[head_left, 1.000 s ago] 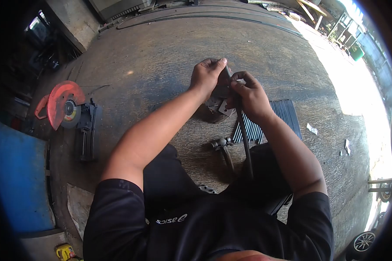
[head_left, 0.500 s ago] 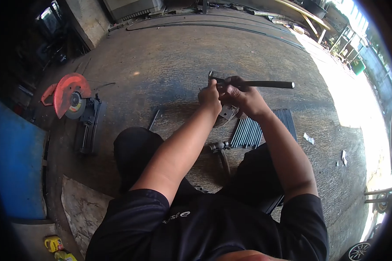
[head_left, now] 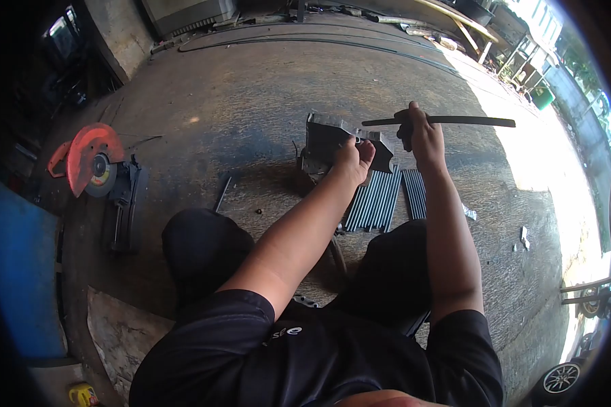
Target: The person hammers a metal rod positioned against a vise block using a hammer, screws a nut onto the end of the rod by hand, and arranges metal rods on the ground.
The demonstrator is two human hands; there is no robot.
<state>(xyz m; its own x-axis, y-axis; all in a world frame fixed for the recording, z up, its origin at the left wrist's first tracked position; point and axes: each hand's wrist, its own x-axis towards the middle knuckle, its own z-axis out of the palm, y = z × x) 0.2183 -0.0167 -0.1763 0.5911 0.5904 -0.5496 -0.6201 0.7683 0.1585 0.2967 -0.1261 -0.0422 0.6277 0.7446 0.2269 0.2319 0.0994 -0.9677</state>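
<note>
My right hand (head_left: 425,139) is closed around a dark, straight metal bar (head_left: 475,121), held level above the floor. The bar's left end is just above the right side of a dark metal block with angled plates (head_left: 324,139). My left hand (head_left: 352,161) is at the front of this block, fingers bent and thumb raised; whatever lies between its fingertips is too small to make out. Several thin metal rods (head_left: 373,200) lie side by side below the block, with a second group (head_left: 414,193) beside them. A hammer handle (head_left: 337,256) shows between my knees, its head mostly hidden by my left forearm.
A red-guarded cut-off saw (head_left: 98,163) stands on the floor at left, near a blue panel (head_left: 24,271). One short rod (head_left: 223,193) lies by my left knee. Long thin bars (head_left: 319,39) stretch across the back. A yellow container (head_left: 83,395) is at lower left.
My right hand has moved right with the bar, away from my left hand. My left hand has moved slightly right and down, so more of the metal block shows. The view has shifted a little.
</note>
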